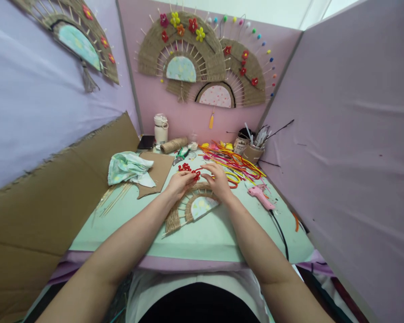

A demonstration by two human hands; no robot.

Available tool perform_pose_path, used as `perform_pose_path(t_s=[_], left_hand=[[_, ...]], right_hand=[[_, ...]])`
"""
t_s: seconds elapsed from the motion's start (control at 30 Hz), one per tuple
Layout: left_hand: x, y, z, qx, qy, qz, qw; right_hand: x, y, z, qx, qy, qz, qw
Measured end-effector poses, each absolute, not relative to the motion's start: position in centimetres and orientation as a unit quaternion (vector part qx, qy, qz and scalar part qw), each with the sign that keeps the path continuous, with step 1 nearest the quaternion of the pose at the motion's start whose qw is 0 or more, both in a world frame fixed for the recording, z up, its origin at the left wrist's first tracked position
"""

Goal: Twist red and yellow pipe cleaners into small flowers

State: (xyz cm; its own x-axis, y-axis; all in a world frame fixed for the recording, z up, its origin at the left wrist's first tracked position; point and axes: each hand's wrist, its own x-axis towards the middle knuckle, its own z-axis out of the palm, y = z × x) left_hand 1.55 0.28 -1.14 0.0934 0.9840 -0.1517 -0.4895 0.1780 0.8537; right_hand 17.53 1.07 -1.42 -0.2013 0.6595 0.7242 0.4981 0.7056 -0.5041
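Note:
My left hand pinches a small red pipe-cleaner flower between thumb and fingertips. From it a short red strand reaches toward my right hand. The right thumb and forefinger are curved and apart, close to that strand; whether they touch it is hard to see. Below both hands lies a half-round fan of wound twine on sticks, with a pale patterned fabric centre. My hands and wrists cover parts of its top edge. More red looped flowers rest just beyond my left fingers.
A pink glue gun with a black cable lies at right. Loose coloured pipe cleaners spread behind my hands. Cardboard, crumpled cloth, green-handled pliers, a twine roll and a white bottle stand or lie left and back.

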Motion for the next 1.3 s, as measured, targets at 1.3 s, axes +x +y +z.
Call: perform_pose_path(t_s=[1.3], left_hand=[[2.0, -0.2, -1.9, 0.635, 0.462, 0.516, 0.342]], right_hand=[[16.4, -0.2, -1.0, -0.507, -0.656, 0.351, 0.435]])
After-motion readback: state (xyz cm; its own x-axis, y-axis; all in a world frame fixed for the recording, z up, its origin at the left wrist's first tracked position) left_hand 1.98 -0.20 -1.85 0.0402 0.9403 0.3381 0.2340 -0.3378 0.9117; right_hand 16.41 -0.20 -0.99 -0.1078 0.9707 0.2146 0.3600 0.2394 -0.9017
